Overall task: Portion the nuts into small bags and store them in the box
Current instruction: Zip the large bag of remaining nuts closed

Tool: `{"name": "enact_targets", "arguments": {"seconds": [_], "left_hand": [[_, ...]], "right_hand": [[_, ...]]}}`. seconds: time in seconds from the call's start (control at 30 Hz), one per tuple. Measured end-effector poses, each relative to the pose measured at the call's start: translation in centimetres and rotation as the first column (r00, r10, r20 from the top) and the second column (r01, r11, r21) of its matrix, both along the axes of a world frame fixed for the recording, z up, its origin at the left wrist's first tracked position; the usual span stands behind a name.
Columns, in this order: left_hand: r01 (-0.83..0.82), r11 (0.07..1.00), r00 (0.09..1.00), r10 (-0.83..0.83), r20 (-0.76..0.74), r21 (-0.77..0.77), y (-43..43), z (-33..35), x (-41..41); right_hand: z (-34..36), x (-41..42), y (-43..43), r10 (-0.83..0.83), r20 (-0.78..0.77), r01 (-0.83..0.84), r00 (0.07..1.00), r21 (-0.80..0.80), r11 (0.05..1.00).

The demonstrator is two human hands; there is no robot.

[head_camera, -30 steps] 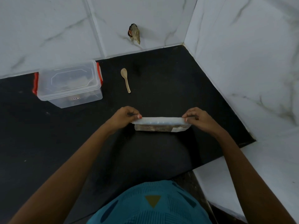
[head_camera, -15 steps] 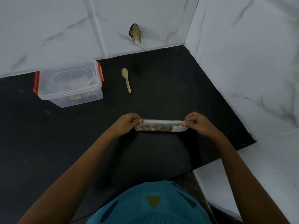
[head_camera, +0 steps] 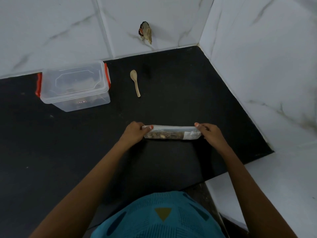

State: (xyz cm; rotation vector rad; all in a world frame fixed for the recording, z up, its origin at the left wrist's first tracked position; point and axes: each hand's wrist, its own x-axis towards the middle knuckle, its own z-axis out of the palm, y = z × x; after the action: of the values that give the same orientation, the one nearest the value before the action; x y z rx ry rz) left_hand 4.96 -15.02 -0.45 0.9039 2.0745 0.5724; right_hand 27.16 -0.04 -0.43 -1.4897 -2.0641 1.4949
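Clear plastic box (head_camera: 73, 86) sits lidded well to the left with something inside, suggesting late work, while left hand (head_camera: 135, 133) and right hand (head_camera: 210, 133) pinch the nut packet's (head_camera: 171, 134) ends on the counter (head_camera: 171, 103).

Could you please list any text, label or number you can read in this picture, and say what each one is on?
None can be read.
Rolled packet, held between left hand and right hand: lines of printed text, too blurred to read.
Clear plastic box: small sticker on its front wall, too small to read.
Wooden spoon: no marking visible.
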Motion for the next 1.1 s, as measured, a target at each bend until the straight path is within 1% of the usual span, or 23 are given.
{"name": "enact_targets", "arguments": {"seconds": [0.07,0.1,0.17,0.2,0.27,0.33,0.4,0.47,0.53,0.63,0.77,0.9,1.0,1.1], "left_hand": [[-0.053,0.999,0.999,0.053,0.011,0.002,0.1,-0.1,0.2],[-0.092,0.996,0.995,0.091,0.044,0.006,0.0,-0.1,0.2],[-0.185,0.982,0.972,0.18,0.151,0.024,-0.1,-0.1,0.4],[-0.245,0.969,0.945,0.231,0.23,0.033,-0.1,0.0,0.4],[-0.361,0.932,0.858,0.32,0.402,0.029,-0.1,0.6,0.2],[-0.444,0.896,0.754,0.365,0.546,0.013,0.3,1.1,-0.2],[-0.506,0.863,0.672,0.385,0.632,0.012,1.1,1.4,-0.8],[-0.566,0.824,0.614,0.397,0.682,0.029,2.2,1.7,-1.6],[-0.611,0.79,0.574,0.398,0.715,0.051,3.4,1.9,-2.5],[-0.651,0.756,0.541,0.391,0.744,0.076,5.5,2.1,-3.8],[-0.683,0.728,0.517,0.419,0.746,0.064,9.0,2.1,-5.7],[-0.727,0.684,0.47,0.442,0.764,0.052,12.7,1.9,-7.7],[-0.748,0.66,0.472,0.456,0.754,0.068,15.5,1.9,-8.9],[-0.774,0.627,0.48,0.49,0.728,0.089,18.1,1.9,-10.1]], "right_hand": [[0.0,-0.3,0.0,-0.011,0.016,0.011,1.0,0.006,1.0],[0.0,-0.4,0.1,-0.016,0.021,0.016,1.0,0.007,1.0],[-0.1,-0.4,0.1,-0.038,0.006,0.038,0.999,0.002,0.999],[0.0,-0.5,0.2,-0.05,-0.009,0.05,0.999,-0.003,0.999],[0.2,-0.6,0.2,-0.078,-0.056,0.077,0.995,-0.022,0.997],[0.5,-0.8,0.2,-0.122,-0.118,0.114,0.985,-0.069,0.991],[0.8,-1.3,0.4,-0.163,-0.178,0.136,0.97,-0.154,0.979],[1.1,-1.9,0.7,-0.187,-0.224,0.141,0.957,-0.206,0.968],[1.2,-2.5,1.1,-0.222,-0.259,0.156,0.94,-0.252,0.955],[1.2,-3.5,1.8,-0.252,-0.293,0.161,0.922,-0.301,0.94],[1.1,-5.0,3.2,-0.246,-0.284,0.156,0.927,-0.307,0.939],[0.7,-6.6,4.4,-0.225,-0.267,0.133,0.937,-0.325,0.936],[0.5,-8.6,5.1,-0.226,-0.255,0.129,0.94,-0.347,0.929],[0.2,-10.9,6.1,-0.199,-0.262,0.108,0.944,-0.324,0.94]]}}
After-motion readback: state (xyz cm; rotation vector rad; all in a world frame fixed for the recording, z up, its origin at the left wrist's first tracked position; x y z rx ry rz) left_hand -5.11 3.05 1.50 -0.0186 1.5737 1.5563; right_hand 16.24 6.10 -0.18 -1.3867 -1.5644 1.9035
